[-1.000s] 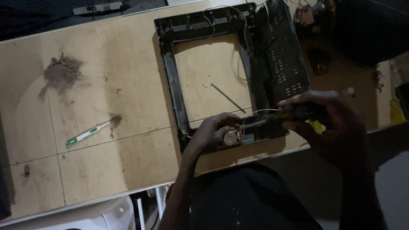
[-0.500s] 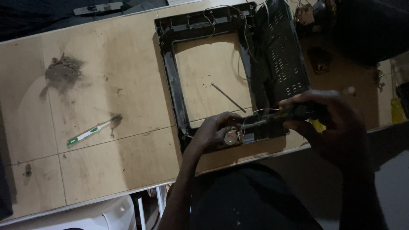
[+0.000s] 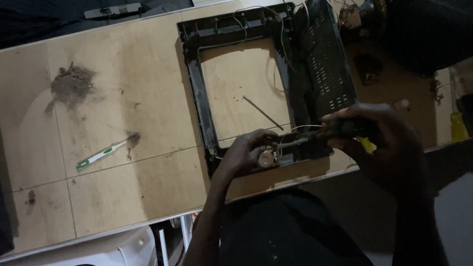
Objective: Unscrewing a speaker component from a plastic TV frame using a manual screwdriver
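A black plastic frame [image 3: 196,83] with a vented side panel lies flat on the wooden tabletop [image 3: 103,192]. My left hand [image 3: 246,150] rests on the frame's near edge and holds a small round metal part [image 3: 267,158] against it. My right hand [image 3: 379,138] grips a screwdriver [image 3: 315,139] with a dark and yellow handle. Its shaft points left, with the tip at the round part. Thin wires [image 3: 276,44] run along the frame's top and right side.
A green and white toothbrush [image 3: 101,153] lies left of the frame, beside a pile of grey dust [image 3: 73,84]. A thin metal rod [image 3: 262,113] lies inside the frame opening. A yellow-handled tool [image 3: 457,125] sits at the far right edge. A white object [image 3: 118,249] stands below the table.
Both hands stay at the frame's near edge. The right hand and screwdriver shift very slightly; nothing else has moved.
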